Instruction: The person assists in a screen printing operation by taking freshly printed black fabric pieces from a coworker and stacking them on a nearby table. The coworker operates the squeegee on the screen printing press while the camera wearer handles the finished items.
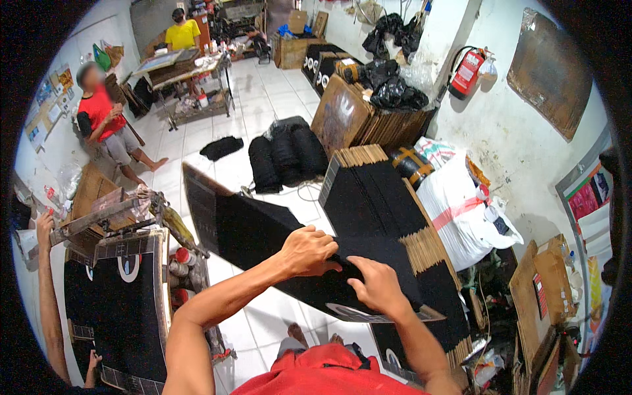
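Note:
My left hand has its fingers curled on a large black fabric-covered board, which is held tilted in front of me with brown and grey strips along its outer ends. My right hand, a little lower and to the right, grips the black material with bent fingers and thumb. A white ring-shaped print shows near the board's lower end, partly behind my right arm. Just beyond, stacked black-covered boards with brown edges lean at the right.
Another worker's arm is beside a printing table at left. A person in red stands farther back, another in yellow behind a worktable. Black bundles lie on the floor. White sacks and cardboard line the right.

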A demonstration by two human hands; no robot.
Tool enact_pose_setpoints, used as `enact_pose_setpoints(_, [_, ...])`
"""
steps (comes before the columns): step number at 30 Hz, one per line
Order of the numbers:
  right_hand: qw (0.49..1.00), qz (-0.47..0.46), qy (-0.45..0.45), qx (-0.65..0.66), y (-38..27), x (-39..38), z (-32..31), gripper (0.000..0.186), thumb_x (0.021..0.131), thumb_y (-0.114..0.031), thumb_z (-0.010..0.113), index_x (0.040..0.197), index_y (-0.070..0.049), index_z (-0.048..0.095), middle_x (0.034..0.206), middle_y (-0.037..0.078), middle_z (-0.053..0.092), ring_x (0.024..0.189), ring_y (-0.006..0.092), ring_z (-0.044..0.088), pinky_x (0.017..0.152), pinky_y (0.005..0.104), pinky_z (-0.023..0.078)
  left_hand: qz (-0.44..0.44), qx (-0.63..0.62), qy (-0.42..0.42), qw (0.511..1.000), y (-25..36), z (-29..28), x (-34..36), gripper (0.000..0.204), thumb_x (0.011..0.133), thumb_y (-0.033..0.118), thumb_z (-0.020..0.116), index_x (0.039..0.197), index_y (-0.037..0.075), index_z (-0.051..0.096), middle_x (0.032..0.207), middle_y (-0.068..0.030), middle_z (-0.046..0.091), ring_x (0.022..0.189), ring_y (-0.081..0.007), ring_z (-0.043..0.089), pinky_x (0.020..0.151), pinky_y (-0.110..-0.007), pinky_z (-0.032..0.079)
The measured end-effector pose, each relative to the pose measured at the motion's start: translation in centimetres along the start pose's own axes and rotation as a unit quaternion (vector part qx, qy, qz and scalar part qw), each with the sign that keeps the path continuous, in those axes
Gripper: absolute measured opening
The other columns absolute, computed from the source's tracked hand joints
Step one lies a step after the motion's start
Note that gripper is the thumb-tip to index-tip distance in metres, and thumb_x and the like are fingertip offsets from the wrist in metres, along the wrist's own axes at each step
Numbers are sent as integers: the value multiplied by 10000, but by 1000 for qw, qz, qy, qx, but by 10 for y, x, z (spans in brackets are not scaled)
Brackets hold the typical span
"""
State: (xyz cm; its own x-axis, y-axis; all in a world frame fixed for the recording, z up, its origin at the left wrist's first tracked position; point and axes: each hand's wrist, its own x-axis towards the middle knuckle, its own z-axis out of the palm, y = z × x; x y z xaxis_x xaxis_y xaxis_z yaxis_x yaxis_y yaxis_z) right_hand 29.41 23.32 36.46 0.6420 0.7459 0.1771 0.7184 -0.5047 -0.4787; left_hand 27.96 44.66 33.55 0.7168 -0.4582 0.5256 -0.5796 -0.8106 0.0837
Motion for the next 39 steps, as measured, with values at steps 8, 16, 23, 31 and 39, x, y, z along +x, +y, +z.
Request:
enact_pose_setpoints(8, [983,78,-168,-12,50,74,102,207,724,-150,620,802,39,584,741,278,599,751,430,598,699,487,477,-81,-77,-65,992,-60,43,-30,385,599,345,754,771,79,536,751,-55,557,759,-229,559,727,-359,383])
enact_pose_setpoints(16, [977,157,-138,-43,132,85,187,186,669,-110,564,771,45,585,760,297,588,781,451,583,725,504,462,-455,-123,-22,882,-32,135,-214,411,716,239,689,1042,36,541,989,-139,576,921,-325,531,754,-428,389])
enact_pose_setpoints(23, [957,242,-148,-67,231,76,213,250,652,-71,516,839,68,605,822,301,598,805,455,584,768,498,466,-701,-269,-372,546,131,196,-419,513,694,375,700,1087,72,570,1035,-137,625,992,-294,584,850,-402,453])
enact_pose_setpoints(31, [935,314,-160,-41,351,96,232,346,684,-87,549,982,83,595,921,316,594,894,450,577,828,481,454,-896,-201,-218,331,232,241,-466,369,649,273,768,845,-10,633,787,-139,655,781,-266,633,732,-351,501])
enact_pose_setpoints(39, [929,330,-158,-58,451,159,278,407,725,-98,583,1078,102,560,967,316,591,932,439,577,841,462,459,-922,-315,85,209,202,298,-322,159,734,70,699,770,-7,565,648,-64,589,570,-128,544,545,-262,461])
